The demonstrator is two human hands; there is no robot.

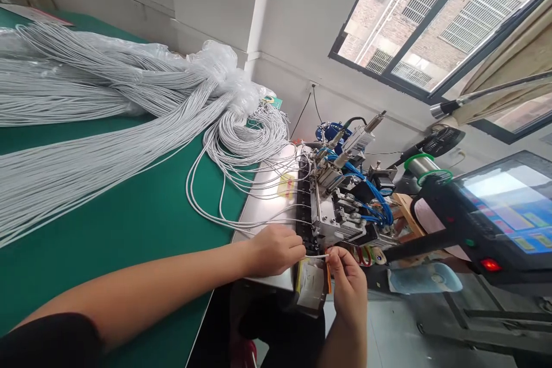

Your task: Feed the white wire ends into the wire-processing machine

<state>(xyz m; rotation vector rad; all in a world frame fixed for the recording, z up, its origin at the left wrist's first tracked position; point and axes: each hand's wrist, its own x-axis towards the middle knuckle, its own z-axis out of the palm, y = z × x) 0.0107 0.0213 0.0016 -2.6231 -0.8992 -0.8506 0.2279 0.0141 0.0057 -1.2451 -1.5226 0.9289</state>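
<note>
My left hand (276, 250) is closed, pinching a thin white cable (315, 255) at the front edge of a metal machine plate (263, 213). My right hand (348, 282) pinches the free end of the same cable just to the right, beside an orange tab. Both hands sit right in front of a small machine (340, 207) with blue air hoses and a black slotted strip where several white cables lie side by side. The cable stretches short and straight between my two hands.
Large bundles of white cables (86, 126) in clear plastic lie across the green table (129, 224). A touchscreen panel (509, 213) with a red light stands at right. A wire spool (425, 167) sits behind the machine. A window fills the upper right.
</note>
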